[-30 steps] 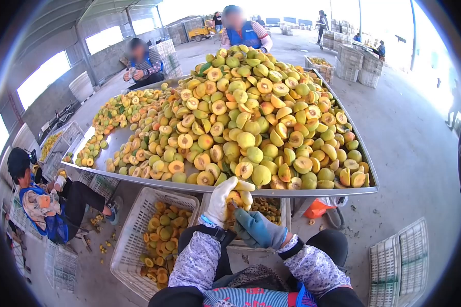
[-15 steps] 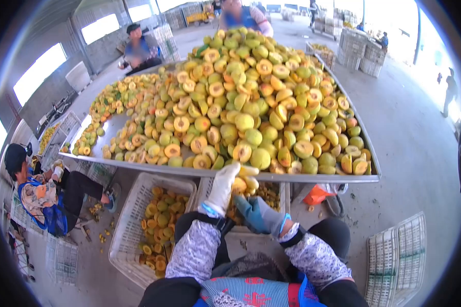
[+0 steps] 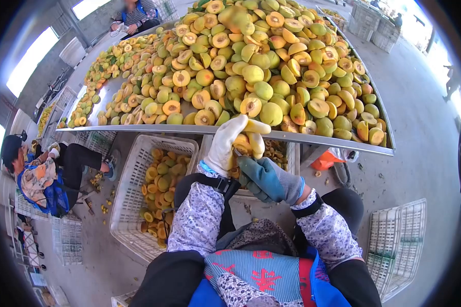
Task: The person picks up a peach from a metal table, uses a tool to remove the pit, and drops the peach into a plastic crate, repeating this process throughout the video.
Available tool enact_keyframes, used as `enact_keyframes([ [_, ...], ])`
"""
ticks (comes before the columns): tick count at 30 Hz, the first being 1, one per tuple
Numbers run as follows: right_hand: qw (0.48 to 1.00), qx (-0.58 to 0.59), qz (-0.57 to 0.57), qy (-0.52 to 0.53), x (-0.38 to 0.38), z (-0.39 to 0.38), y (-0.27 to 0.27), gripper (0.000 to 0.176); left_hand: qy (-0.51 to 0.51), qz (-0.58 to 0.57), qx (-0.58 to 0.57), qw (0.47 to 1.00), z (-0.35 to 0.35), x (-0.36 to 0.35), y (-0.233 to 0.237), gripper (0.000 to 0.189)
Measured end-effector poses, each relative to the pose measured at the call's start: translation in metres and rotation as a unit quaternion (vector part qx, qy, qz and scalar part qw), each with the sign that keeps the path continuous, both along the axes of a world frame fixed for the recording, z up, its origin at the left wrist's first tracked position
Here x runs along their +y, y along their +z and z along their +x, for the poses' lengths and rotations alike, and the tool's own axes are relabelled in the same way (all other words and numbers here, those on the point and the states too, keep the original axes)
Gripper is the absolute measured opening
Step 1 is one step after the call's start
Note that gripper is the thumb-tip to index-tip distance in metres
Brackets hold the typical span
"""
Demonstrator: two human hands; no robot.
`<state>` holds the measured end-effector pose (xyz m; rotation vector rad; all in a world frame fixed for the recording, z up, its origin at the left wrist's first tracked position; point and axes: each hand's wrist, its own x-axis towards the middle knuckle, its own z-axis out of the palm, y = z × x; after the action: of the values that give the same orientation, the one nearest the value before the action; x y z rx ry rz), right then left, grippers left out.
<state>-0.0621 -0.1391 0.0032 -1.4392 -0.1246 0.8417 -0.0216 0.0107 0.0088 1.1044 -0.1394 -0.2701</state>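
Observation:
My left hand (image 3: pixel 229 143), in a white glove with yellowish fingertips, is closed around a halved fruit (image 3: pixel 242 145) just below the metal table's front edge. Against that fruit, from the right, comes my right hand (image 3: pixel 269 179) in a blue-grey glove, its fingers curled round a small tool (image 3: pixel 236 152) that is mostly hidden. Behind both hands a large heap of halved yellow-green fruit (image 3: pixel 251 74) lies on the metal table (image 3: pixel 189 129). Under my hands stands a crate (image 3: pixel 293 158) holding fruit pieces.
A white crate (image 3: pixel 119 215) with fruit halves stands left of my legs. Empty crates (image 3: pixel 394 245) lean at the right. A seated person (image 3: pixel 41 174) is at the far left, another person (image 3: pixel 135 18) behind the table. A red bag (image 3: pixel 324 159) hangs under the table's right part.
The view has tilted down, so the table and heap sit higher. My right hand has come up closer to my left hand, and its fingers have curled in more.

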Motion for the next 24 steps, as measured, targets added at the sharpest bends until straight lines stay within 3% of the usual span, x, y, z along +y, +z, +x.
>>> enact_keyframes([
  [2, 0.998, 0.021, 0.055, -0.019, 0.004, -0.004, -0.006, 0.053, 0.037, -0.085, 0.006, 0.996, 0.002, -0.005, -0.006, 0.051],
  [4, 0.995, -0.033, 0.067, -0.061, 0.012, -0.005, -0.012, 0.049, 0.073, -0.158, -0.006, 0.985, 0.014, -0.007, -0.013, 0.049],
  [6, 0.985, -0.120, 0.050, -0.110, 0.017, -0.004, -0.034, 0.045, 0.138, -0.316, 0.080, 0.935, 0.028, -0.002, -0.021, 0.043],
  [8, 0.956, -0.242, 0.006, -0.168, 0.023, -0.001, -0.063, 0.039, 0.180, -0.247, 0.012, 0.952, 0.036, 0.008, -0.019, 0.042],
  [9, 0.951, -0.256, -0.005, -0.176, 0.021, 0.000, -0.066, 0.038, 0.208, -0.262, 0.045, 0.941, 0.037, 0.011, -0.015, 0.044],
  [12, 0.938, -0.292, -0.016, -0.188, 0.019, 0.001, -0.059, 0.036, 0.187, -0.138, 0.013, 0.973, 0.034, 0.017, -0.014, 0.049],
  [16, 0.924, -0.334, -0.020, -0.183, 0.015, 0.008, -0.043, 0.034, 0.146, -0.070, -0.018, 0.987, 0.017, 0.001, -0.006, 0.058],
  [20, 0.911, -0.375, -0.023, -0.170, 0.011, 0.009, -0.045, 0.035, 0.135, -0.075, -0.031, 0.988, 0.011, -0.007, -0.010, 0.058],
  [23, 0.919, -0.358, -0.065, -0.152, 0.010, 0.002, -0.044, 0.037, 0.161, -0.064, -0.039, 0.984, 0.006, -0.016, -0.004, 0.058],
  [24, 0.955, -0.266, -0.050, -0.120, 0.007, 0.001, -0.032, 0.038, 0.162, -0.065, -0.038, 0.984, 0.005, -0.017, -0.004, 0.058],
])
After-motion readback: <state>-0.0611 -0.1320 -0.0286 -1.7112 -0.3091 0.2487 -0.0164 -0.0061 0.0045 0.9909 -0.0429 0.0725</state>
